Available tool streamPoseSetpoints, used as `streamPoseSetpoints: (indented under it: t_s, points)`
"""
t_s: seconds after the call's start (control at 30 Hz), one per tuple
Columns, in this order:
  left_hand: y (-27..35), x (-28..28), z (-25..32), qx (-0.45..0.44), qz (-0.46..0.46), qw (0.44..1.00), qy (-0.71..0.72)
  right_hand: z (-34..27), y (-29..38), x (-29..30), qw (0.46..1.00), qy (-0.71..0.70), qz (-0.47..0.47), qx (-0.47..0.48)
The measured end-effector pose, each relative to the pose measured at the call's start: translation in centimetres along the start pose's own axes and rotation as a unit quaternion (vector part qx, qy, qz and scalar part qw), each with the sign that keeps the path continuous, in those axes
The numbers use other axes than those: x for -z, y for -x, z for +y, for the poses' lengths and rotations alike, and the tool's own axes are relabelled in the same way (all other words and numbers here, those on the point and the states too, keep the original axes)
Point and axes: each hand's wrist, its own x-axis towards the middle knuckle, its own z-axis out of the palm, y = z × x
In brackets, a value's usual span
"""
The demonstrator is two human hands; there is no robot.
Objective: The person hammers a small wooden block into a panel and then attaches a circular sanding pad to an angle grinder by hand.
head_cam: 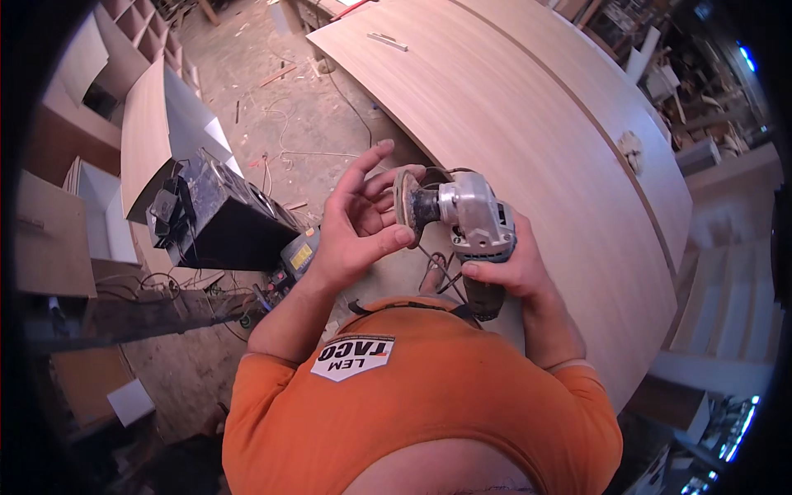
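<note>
My right hand [513, 266] is closed around the body of an angle grinder [479, 216] with a silver metal gear head. The grinder stands upright with its head up, and a round sanding disc [405, 207] on a dark backing pad faces left. My left hand [365, 216] is at the disc, palm towards it, with the fingers apart. Its thumb is at the lower rim and a fingertip is near the top. Whether it presses on the disc is unclear. Right of the grinder lies a large wood-grain panel [526, 117].
A black box-shaped machine [229, 216] stands on the left beside wooden cabinet carcasses [148, 136]. Cords [328, 153] and wood scraps [276, 75] litter the concrete floor. A small strip [387, 41] lies on the panel, and a crumpled cloth [630, 148] lies farther right.
</note>
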Motion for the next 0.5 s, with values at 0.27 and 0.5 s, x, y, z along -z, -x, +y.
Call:
streamPoseSetpoints:
  t_s: [0.27, 0.5]
  points:
    - [-8.2, -7.5, -1.3, -0.075, 0.074, 0.991, -0.086, -4.7, -4.0, 9.8, 0.996, -0.026, -0.052, 0.061]
    - [-13.9, -8.5, -4.1, -0.054, 0.014, 0.998, -0.035, -5.6, -6.9, 16.4, 0.994, -0.03, -0.064, 0.08]
